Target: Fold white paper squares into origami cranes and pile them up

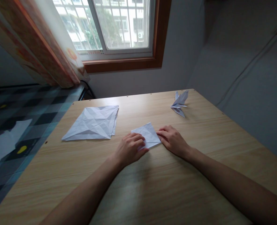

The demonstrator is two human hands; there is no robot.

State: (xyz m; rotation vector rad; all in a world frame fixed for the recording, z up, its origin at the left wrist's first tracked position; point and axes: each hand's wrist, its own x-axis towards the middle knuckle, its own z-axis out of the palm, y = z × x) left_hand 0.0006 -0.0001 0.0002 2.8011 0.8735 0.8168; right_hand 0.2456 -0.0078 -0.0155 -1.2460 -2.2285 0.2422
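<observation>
Here, both hands point(130, 147) point(173, 140) hold folded paper point(150, 133) on a wooden table point(143, 109) facing a window point(123, 26).

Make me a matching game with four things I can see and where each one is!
Things:
1. small folded paper
2. big creased paper
3. pointy paper figure
4. orange curtain

Places:
A. far right part of the table
B. hanging by the window
C. partly under the left hand
D. lying on the table's left part

Right pairs: 1-C, 2-D, 3-A, 4-B
</observation>
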